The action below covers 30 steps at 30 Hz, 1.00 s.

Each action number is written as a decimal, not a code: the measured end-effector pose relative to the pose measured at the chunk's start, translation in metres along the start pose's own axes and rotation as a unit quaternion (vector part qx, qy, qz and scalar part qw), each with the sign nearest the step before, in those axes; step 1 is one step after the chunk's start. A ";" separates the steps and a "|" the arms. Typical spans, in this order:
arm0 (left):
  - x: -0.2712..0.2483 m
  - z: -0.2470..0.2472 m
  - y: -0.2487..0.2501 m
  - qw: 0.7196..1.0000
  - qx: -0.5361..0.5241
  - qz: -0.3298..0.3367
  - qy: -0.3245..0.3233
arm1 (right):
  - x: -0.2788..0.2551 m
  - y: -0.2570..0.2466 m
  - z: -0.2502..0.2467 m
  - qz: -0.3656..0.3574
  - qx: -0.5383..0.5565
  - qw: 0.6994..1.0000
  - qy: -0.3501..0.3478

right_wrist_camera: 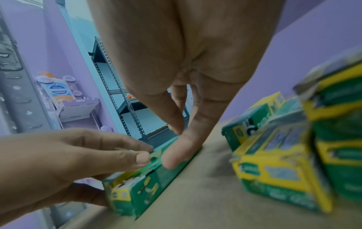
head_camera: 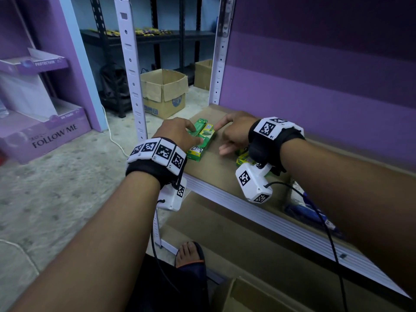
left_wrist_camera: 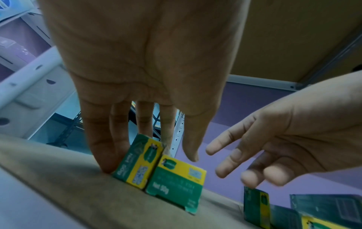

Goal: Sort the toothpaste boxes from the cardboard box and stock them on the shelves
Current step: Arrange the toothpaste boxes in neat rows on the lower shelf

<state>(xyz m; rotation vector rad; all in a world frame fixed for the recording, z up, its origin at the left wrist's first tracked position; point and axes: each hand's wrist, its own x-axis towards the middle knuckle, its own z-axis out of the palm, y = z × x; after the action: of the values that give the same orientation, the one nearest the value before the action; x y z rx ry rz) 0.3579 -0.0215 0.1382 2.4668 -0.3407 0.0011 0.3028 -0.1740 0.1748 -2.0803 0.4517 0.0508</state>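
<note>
Shelf (head_camera: 216, 176): brown board, white front rail | near left end: two green-yellow toothpaste boxes (head_camera: 200, 140) side by side, lying flat | right of them: cluster of more boxes (right_wrist_camera: 282, 167)

Two green-and-yellow toothpaste boxes (head_camera: 201, 140) lie side by side at the shelf board's (head_camera: 216, 174) near left corner; more green-and-yellow boxes (head_camera: 244, 159) sit just right.

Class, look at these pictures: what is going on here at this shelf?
A person is lining up green-and-yellow toothpaste boxes on a brown shelf. The left hand rests on them with straight fingers; the right hand touches their far side. More toothpaste boxes sit nearby on the right.
</note>
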 end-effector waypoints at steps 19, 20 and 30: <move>0.004 0.001 0.001 0.999 0.044 0.002 -0.014 | 0.043 0.025 -0.035 -0.009 -0.434 0.900 0.037; 0.003 0.001 0.001 0.999 0.039 0.002 -0.013 | 0.043 0.026 -0.035 -0.007 -0.437 0.899 0.040; 0.003 -0.002 -0.006 1.000 0.001 -0.003 0.010 | 0.050 0.028 -0.038 0.003 -0.359 0.930 0.076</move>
<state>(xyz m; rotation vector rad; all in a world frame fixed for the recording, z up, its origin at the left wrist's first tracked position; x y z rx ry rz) 0.3628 -0.0161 0.1366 2.4684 -0.3260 0.0235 0.3346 -0.2338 0.1612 -2.8173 0.5946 0.0668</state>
